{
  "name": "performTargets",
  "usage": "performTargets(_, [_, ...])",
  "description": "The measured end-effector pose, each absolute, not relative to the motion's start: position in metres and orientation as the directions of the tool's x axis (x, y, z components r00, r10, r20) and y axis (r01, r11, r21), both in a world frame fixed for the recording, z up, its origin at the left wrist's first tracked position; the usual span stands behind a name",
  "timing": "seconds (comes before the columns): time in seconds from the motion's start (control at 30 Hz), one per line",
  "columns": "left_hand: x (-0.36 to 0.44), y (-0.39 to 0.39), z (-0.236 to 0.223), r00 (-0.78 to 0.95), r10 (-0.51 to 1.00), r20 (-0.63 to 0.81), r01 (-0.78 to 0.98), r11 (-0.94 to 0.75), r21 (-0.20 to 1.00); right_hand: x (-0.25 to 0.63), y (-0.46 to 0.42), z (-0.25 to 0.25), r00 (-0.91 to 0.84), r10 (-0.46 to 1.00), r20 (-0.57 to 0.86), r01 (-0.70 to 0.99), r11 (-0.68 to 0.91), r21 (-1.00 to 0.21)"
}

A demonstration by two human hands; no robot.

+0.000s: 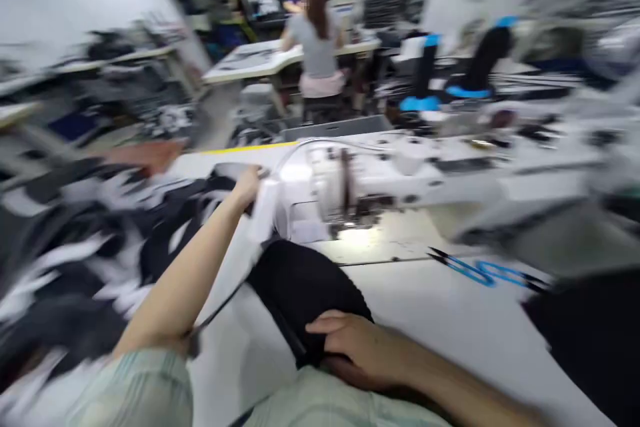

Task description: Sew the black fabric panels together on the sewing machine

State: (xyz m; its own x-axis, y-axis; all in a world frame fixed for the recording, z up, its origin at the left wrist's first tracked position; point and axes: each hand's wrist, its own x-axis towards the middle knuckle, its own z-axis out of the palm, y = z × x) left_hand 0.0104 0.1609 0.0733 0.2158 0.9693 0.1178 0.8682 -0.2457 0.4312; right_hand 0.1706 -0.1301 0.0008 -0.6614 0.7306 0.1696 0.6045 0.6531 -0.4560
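A curved black fabric piece (310, 287) with a scalloped right edge lies at the front of the white sewing machine table (400, 307). My right hand (357, 347) grips its near end, fingers on top of the cloth. My left arm stretches forward, and my left hand (249, 185) is at the far left of the machine, beside a heap of black and white fabric pieces (165, 227). Its fingers are blurred and partly hidden, so what they hold does not show. The white sewing machine (365, 177) stands just beyond the black piece, its needle area lit.
Blue-handled thread snips (470, 270) lie right of the machine plate. More black fabric (590, 340) rests at the right edge. Two black thread cones with blue ends (483, 60) stand behind the machine. Farther back, a person (317, 33) sits at another table (260, 63).
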Motion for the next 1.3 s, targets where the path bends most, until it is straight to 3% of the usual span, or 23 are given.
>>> performTargets(0.1, [-0.108, 0.131, 0.106, -0.174, 0.963, 0.206, 0.894, 0.067, 0.443, 0.141, -0.108, -0.021, -0.546, 0.818, 0.181, 0.490, 0.487, -0.723])
performTargets(0.17, [-0.174, 0.081, 0.138, -0.383, 0.831, 0.404, 0.881, 0.196, 0.431, 0.125, -0.100, -0.028, -0.463, 0.875, 0.140, 0.424, 0.358, -0.832])
performTargets(0.27, [-0.240, -0.015, 0.185, -0.518, 0.577, 0.631, 0.846, 0.452, 0.282, 0.111, -0.095, -0.024, -0.468, 0.881, 0.065, 0.337, 0.246, -0.909])
performTargets(0.37, [-0.272, -0.087, 0.206, -0.633, 0.542, 0.553, 0.685, 0.724, 0.074, 0.106, -0.080, -0.013, -0.572, 0.817, 0.072, 0.254, 0.260, -0.932])
performTargets(0.43, [-0.277, -0.103, 0.200, -0.701, 0.538, 0.468, 0.604, 0.797, -0.009, 0.105, -0.060, -0.012, -0.600, 0.780, 0.175, 0.248, 0.390, -0.887])
performTargets(0.5, [-0.269, -0.093, 0.177, -0.675, 0.634, 0.377, 0.681, 0.732, -0.013, 0.104, -0.034, -0.017, -0.551, 0.780, 0.297, 0.331, 0.530, -0.781])
performTargets(0.57, [-0.246, -0.066, 0.140, -0.511, 0.833, 0.212, 0.857, 0.514, 0.041, 0.104, -0.008, -0.025, -0.447, 0.827, 0.341, 0.454, 0.538, -0.711])
performTargets(0.63, [-0.216, -0.030, 0.098, -0.329, 0.944, 0.000, 0.938, 0.327, 0.116, 0.107, 0.008, -0.030, -0.351, 0.895, 0.276, 0.522, 0.431, -0.736])
performTargets(0.7, [-0.189, 0.002, 0.060, -0.242, 0.969, -0.039, 0.965, 0.245, 0.098, 0.116, 0.010, -0.028, -0.368, 0.909, 0.193, 0.530, 0.376, -0.760])
performTargets(0.77, [-0.172, 0.026, 0.034, -0.265, 0.963, -0.042, 0.963, 0.267, 0.038, 0.134, -0.004, -0.025, -0.496, 0.852, 0.168, 0.542, 0.455, -0.706])
performTargets(0.9, [-0.171, 0.042, 0.015, -0.360, 0.933, -0.019, 0.932, 0.358, -0.062, 0.177, -0.048, -0.028, -0.767, 0.629, 0.126, 0.532, 0.734, -0.423])
performTargets(1.07, [-0.182, 0.042, 0.020, -0.435, 0.900, 0.005, 0.894, 0.433, -0.116, 0.179, -0.068, -0.049, -0.772, 0.594, 0.227, 0.559, 0.804, -0.203])
performTargets(1.17, [-0.176, 0.038, 0.034, -0.418, 0.908, -0.014, 0.902, 0.414, -0.121, 0.157, -0.059, -0.051, -0.698, 0.643, 0.313, 0.631, 0.760, -0.156])
performTargets(1.3, [-0.141, 0.034, 0.066, -0.242, 0.956, 0.167, 0.961, 0.261, -0.097, 0.133, -0.049, -0.037, -0.628, 0.714, 0.311, 0.664, 0.699, -0.264])
